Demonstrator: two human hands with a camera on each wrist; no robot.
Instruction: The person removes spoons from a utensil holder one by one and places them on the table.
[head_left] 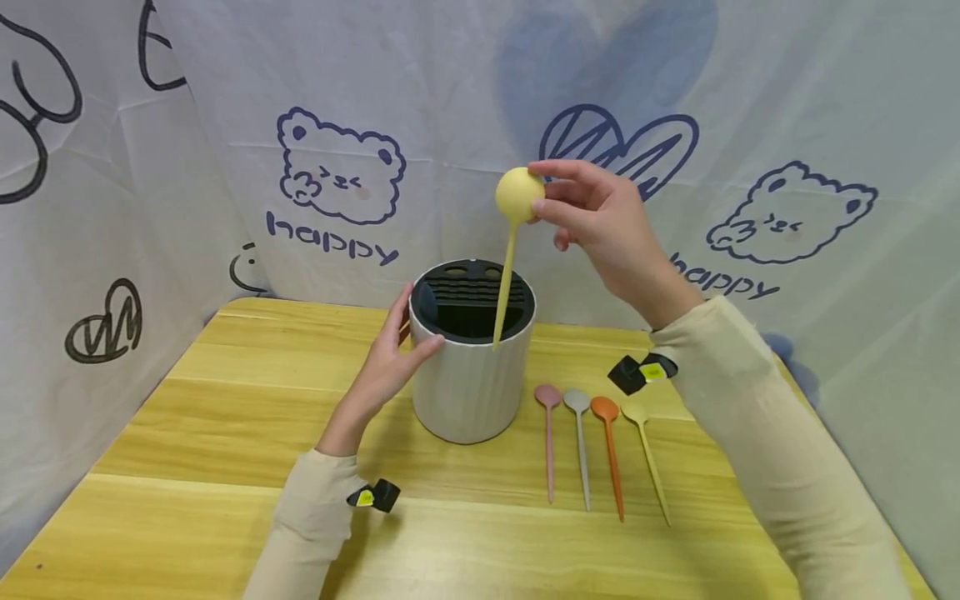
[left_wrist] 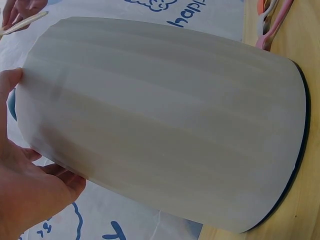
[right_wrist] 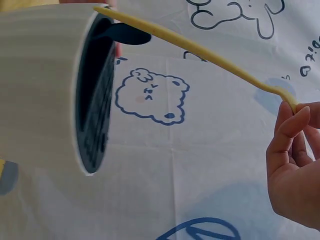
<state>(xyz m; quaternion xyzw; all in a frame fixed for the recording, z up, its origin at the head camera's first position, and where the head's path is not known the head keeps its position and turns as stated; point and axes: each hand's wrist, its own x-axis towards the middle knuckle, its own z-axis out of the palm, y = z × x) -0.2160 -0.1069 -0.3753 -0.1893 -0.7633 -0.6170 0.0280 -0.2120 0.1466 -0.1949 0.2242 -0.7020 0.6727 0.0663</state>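
Observation:
A pale yellow spoon hangs handle down from my right hand, which pinches its round bowl between thumb and fingers. The tip of its handle overlaps the front rim of a white ribbed utensil holder in the head view. My left hand grips the holder's left side near the top, thumb at the front and fingers round the back. The holder has a black slotted lid with a wide front opening. A dark blue spoon sticks out of it, its bowl above the rim.
To the right of the holder, a pink spoon, a grey spoon, an orange spoon and another yellow spoon lie side by side on the wooden table. A printed cloth hangs behind.

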